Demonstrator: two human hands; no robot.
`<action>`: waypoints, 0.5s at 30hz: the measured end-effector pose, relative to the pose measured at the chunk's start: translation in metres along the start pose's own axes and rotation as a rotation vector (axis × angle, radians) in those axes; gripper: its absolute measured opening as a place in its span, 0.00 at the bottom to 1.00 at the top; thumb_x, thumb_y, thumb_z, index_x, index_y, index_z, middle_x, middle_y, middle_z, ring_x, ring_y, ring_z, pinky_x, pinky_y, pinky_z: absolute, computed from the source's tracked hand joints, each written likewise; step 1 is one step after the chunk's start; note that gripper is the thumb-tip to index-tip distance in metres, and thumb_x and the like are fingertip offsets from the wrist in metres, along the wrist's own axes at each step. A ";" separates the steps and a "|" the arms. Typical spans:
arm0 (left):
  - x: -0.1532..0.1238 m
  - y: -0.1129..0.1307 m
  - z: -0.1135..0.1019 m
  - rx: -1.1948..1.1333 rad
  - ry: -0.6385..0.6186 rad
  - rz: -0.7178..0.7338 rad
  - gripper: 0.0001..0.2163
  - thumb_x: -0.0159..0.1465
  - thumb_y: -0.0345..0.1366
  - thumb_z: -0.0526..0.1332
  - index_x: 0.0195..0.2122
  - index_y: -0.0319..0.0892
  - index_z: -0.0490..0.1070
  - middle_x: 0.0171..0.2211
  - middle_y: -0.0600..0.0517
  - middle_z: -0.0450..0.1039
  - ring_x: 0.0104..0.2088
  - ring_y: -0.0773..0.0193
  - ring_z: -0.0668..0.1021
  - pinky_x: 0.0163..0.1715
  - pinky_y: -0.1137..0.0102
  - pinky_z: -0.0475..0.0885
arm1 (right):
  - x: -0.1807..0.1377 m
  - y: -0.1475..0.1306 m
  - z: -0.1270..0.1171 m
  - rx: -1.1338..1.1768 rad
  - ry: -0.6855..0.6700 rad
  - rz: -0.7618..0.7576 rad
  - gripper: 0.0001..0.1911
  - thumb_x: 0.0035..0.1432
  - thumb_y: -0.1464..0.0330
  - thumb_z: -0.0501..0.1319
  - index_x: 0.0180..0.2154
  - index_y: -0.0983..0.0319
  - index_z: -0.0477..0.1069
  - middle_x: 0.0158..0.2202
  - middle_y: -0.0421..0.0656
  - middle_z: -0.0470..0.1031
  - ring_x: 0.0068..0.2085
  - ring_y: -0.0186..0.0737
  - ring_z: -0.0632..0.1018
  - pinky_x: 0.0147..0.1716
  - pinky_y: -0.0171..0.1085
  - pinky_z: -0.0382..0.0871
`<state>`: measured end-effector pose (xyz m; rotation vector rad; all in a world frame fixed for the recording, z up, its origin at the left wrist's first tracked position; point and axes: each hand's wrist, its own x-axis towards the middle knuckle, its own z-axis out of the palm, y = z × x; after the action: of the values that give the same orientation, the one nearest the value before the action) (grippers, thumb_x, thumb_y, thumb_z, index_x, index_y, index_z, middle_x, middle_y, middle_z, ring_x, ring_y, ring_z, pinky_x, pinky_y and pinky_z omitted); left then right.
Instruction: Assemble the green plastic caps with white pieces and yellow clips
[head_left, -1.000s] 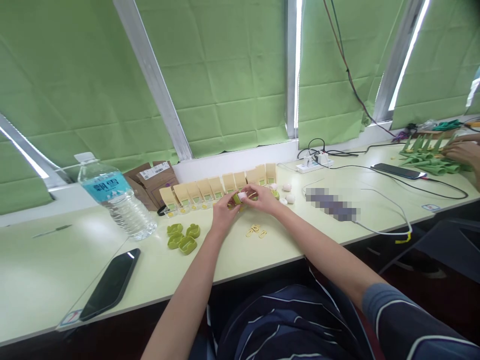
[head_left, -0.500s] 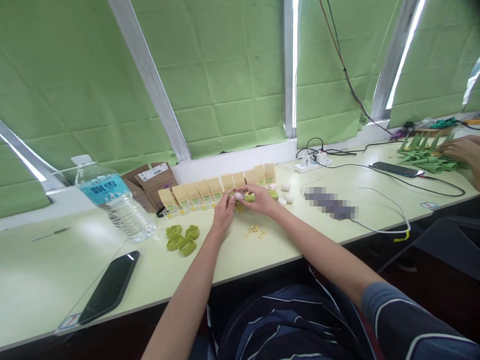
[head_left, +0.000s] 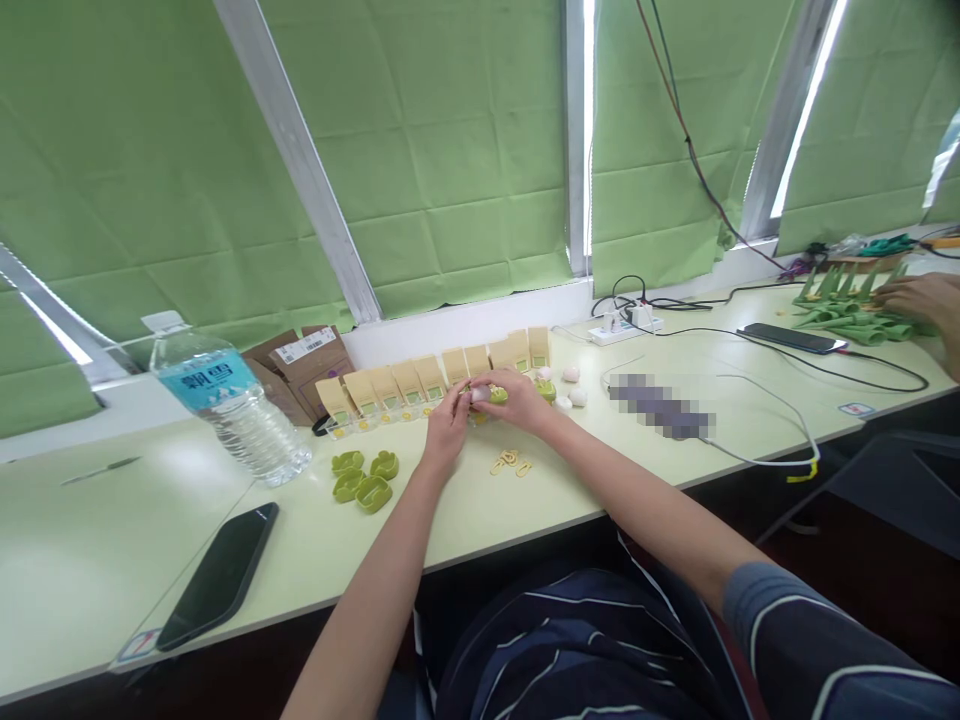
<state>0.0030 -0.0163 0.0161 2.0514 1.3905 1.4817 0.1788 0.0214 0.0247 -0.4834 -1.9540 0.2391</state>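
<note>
My left hand (head_left: 448, 428) and my right hand (head_left: 519, 400) meet above the table, fingers closed around a small whitish egg-shaped piece (head_left: 480, 394). Fingertips cover part of it. Behind them runs a row of small clear boxes with tan backing cards (head_left: 387, 386), partly hidden by the hands. Several pale pink and white rounded pieces (head_left: 577, 397) lie right of my right hand. Yellow clip-like pieces (head_left: 509, 457) are on the table nearer me. To the left sits a cluster of green cup-like pieces (head_left: 373, 493).
A large water bottle (head_left: 229, 400) stands at left, before a cardboard box (head_left: 300, 370). Phones lie at left (head_left: 219, 575) and right (head_left: 791, 338). Cables trail from a power strip (head_left: 626, 325). At far right, another person's hand (head_left: 922, 300) is by green pieces (head_left: 855, 315).
Both hands stay in nearly the same place; the egg-shaped piece has turned or shifted slightly between the fingers. Nothing else on the table has visibly moved.
</note>
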 end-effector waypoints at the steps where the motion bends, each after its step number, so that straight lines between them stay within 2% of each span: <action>1: 0.000 0.000 0.000 0.017 0.006 0.005 0.20 0.70 0.49 0.51 0.55 0.44 0.71 0.46 0.47 0.79 0.36 0.63 0.79 0.40 0.67 0.74 | 0.000 -0.001 0.000 -0.010 -0.002 -0.005 0.14 0.58 0.63 0.66 0.47 0.55 0.76 0.47 0.43 0.80 0.49 0.46 0.77 0.53 0.48 0.69; 5: -0.002 0.002 0.002 0.050 0.024 0.008 0.20 0.71 0.48 0.48 0.54 0.43 0.71 0.42 0.48 0.79 0.36 0.63 0.79 0.40 0.67 0.73 | 0.000 -0.007 0.002 -0.055 0.002 -0.028 0.13 0.59 0.67 0.64 0.47 0.55 0.76 0.47 0.43 0.79 0.49 0.46 0.76 0.53 0.47 0.69; 11: -0.005 0.007 0.008 0.067 0.050 0.021 0.20 0.73 0.47 0.45 0.52 0.42 0.70 0.43 0.46 0.78 0.40 0.61 0.79 0.41 0.67 0.72 | 0.002 -0.013 0.005 -0.114 0.032 0.004 0.11 0.56 0.69 0.64 0.43 0.57 0.76 0.43 0.45 0.79 0.46 0.46 0.76 0.48 0.44 0.71; 15: -0.005 0.011 0.010 0.104 0.071 0.021 0.19 0.73 0.45 0.45 0.52 0.43 0.71 0.43 0.46 0.78 0.42 0.60 0.78 0.43 0.66 0.71 | 0.002 -0.016 0.004 -0.093 0.043 0.004 0.11 0.56 0.70 0.63 0.42 0.58 0.76 0.42 0.44 0.78 0.46 0.44 0.76 0.48 0.43 0.72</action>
<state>0.0173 -0.0225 0.0156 2.0998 1.5069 1.5353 0.1709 0.0083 0.0303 -0.5491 -1.9283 0.1399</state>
